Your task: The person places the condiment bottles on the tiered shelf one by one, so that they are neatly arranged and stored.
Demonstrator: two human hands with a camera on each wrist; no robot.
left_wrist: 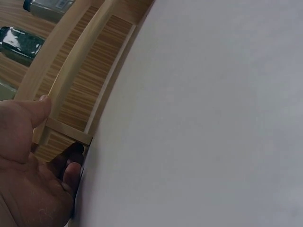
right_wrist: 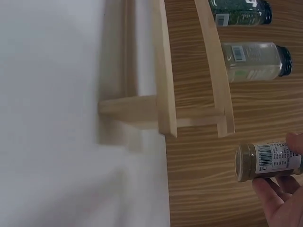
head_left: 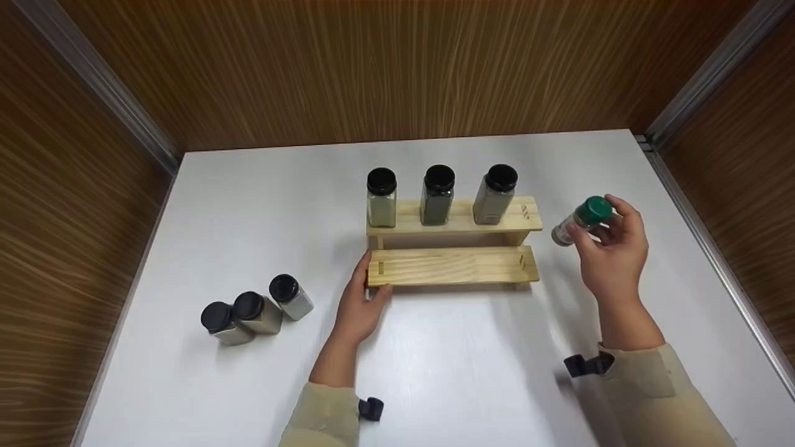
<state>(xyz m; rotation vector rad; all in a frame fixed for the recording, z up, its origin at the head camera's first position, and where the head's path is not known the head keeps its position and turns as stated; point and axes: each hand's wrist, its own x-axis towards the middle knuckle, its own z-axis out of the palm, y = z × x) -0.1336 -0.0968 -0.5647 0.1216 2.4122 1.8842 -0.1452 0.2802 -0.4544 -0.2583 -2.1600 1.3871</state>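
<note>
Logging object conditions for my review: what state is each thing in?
Wooden rack: upright, lower tier gripped at its left end by the left hand
Three shelf jars: upright, lids on
Three tabletop jars: upright, lids on
Green-capped bottle: closed, tilted, held up by the right hand

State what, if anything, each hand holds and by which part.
Right hand: a jar, by its body near the green cap. Left hand: the wooden rack, by the left end of its lower shelf.
</note>
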